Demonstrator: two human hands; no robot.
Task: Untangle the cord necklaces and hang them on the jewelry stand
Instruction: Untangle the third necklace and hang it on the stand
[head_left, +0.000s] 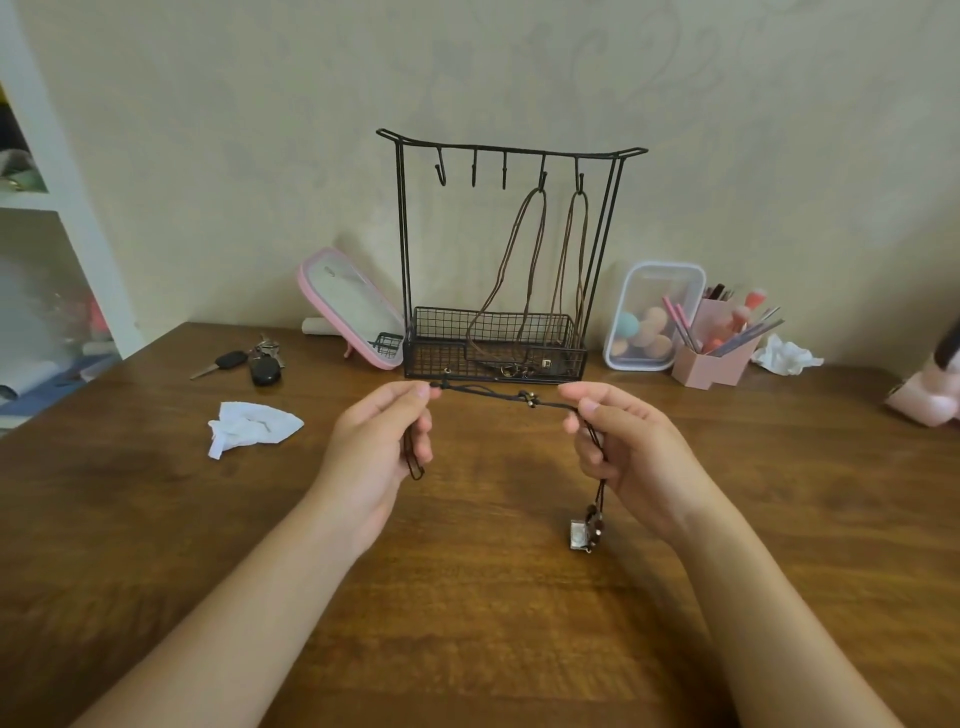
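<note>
While the thin dark cord necklace (483, 391) spans the gap between the two hands, it hangs above the brown wooden table (467, 623), just in front of the black wire jewelry stand (402, 234). The left hand (382, 447) pinches the cord between thumb and forefinger near a small knot, and a short doubled loop of cord drops below the fingers. The right hand (628, 457) pinches the cord just beyond a cluster of small metal beads (527, 399). From there the cord runs down past the palm to a square silver pendant (578, 535) with dark beads, which dangles beside the wrist, close over the table; whether it touches the wood cannot be told. The span between the two grips sags slightly.

Judged handling: the cord is light, limp and soft, so it holds no shape of its own and follows whatever grips it. The pendant is the only notable weight and will likely swing and drag the loop downward. The best hold is probably on bare cord either side of the knots, spreading a loop wide enough for a hook.

Two brown cord necklaces (535, 249) hang from the two hooks on the right, their lower ends in the wire basket (493, 325). Three empty hooks (441, 174) stand to their left.
</note>
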